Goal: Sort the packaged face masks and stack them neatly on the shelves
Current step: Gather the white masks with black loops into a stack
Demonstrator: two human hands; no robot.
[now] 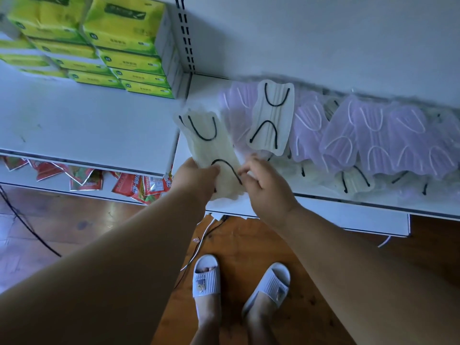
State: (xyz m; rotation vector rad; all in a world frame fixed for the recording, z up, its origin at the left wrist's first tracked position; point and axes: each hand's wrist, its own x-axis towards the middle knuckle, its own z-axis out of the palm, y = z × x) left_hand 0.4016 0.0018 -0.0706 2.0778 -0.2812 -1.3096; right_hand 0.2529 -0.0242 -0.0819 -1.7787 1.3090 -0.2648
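Packaged face masks lie jumbled along the white shelf. Several are purple with white ear loops. One cream mask with black loops lies on top of the purple ones, and more cream ones show at the shelf's front. My left hand grips the near end of a stack of cream masks at the shelf's left end. My right hand pinches that stack's right edge by a black loop.
Yellow-green tissue packs are stacked on the neighbouring shelf at the left. Red snack packets lie on the lower shelf. Below are a wooden floor, loose cables and my feet in white slippers.
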